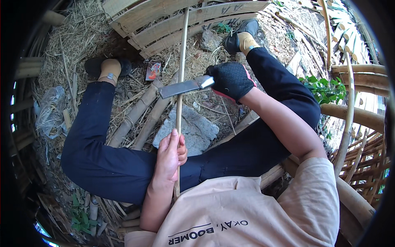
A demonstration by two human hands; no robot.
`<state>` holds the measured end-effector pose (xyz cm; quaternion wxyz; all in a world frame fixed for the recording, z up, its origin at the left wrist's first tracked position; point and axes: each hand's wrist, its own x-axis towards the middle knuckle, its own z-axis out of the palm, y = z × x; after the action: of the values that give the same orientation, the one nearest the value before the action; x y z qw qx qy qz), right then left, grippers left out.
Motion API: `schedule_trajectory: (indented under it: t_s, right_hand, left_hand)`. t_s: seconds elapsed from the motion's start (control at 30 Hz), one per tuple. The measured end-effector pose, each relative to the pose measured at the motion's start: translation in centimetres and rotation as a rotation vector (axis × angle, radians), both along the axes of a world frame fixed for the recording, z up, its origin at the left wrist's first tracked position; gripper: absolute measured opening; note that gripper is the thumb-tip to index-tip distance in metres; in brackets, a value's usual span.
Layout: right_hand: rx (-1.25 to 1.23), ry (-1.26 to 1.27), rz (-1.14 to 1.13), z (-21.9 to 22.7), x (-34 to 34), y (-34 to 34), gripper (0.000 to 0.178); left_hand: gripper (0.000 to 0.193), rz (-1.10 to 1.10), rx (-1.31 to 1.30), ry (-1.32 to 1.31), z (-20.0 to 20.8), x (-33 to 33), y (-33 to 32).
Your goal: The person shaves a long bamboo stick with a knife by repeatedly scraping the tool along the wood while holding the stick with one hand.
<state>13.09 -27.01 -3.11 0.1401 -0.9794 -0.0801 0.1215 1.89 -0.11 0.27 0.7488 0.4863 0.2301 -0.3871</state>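
Observation:
My left hand (170, 156) is bare and grips a long thin bamboo strip (181, 61) that runs straight away from me, between my knees. My right hand (231, 79) wears a black glove and is closed on the handle of a broad flat cleaver (185, 87). The blade lies across the strip, its edge against it, a little beyond my left hand. I sit with my legs in dark trousers spread apart and both feet in dark shoes on straw.
A flat grey stone (193, 129) lies on the ground under the strip. Thick bamboo poles (135, 113) lie beside my left leg. Wooden slats (185, 20) stand ahead; more bamboo poles (358, 115) and strips are stacked at the right. A plastic bag (49, 109) lies at the left.

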Motion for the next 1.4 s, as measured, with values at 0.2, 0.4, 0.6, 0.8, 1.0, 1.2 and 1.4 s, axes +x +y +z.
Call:
schedule_trajectory:
  t_s: [0.2, 0.4, 0.6, 0.8, 1.0, 1.2, 1.4]
  right_hand:
    - [0.007, -0.102, -0.319, -1.6, 3.0, -6.5, 0.031]
    - [0.221, 0.027, -0.138, 1.1, 0.4, -2.0, 0.034]
    - [0.132, 0.143, 0.164, 1.5, -1.0, 1.5, 0.022]
    - [0.084, 0.089, 0.154, 0.3, -1.1, 0.7, 0.017]
    - [0.007, 0.040, 0.150, 0.2, 0.1, 0.3, 0.016]
    - [-0.022, 0.023, -0.159, -0.9, 3.1, -5.4, 0.028]
    - [0.069, -0.088, -0.122, -0.1, 1.8, -2.6, 0.029]
  left_hand:
    - [0.036, 0.006, 0.002, 0.042, 0.6, 0.0, -0.2]
    - [0.037, 0.026, 0.025, 0.011, 0.4, 0.6, -0.2]
    - [0.042, 0.031, 0.033, 0.018, 0.2, 0.6, 0.2]
    - [0.050, 0.018, 0.066, 0.011, 0.3, 0.4, -0.3]
    - [0.050, 0.028, 0.048, 0.001, 0.4, 0.5, 0.0]
    - [0.050, 0.020, 0.009, -0.025, 0.3, 0.4, 0.2]
    - [0.049, 0.044, 0.042, 0.035, 0.5, 0.8, 0.1]
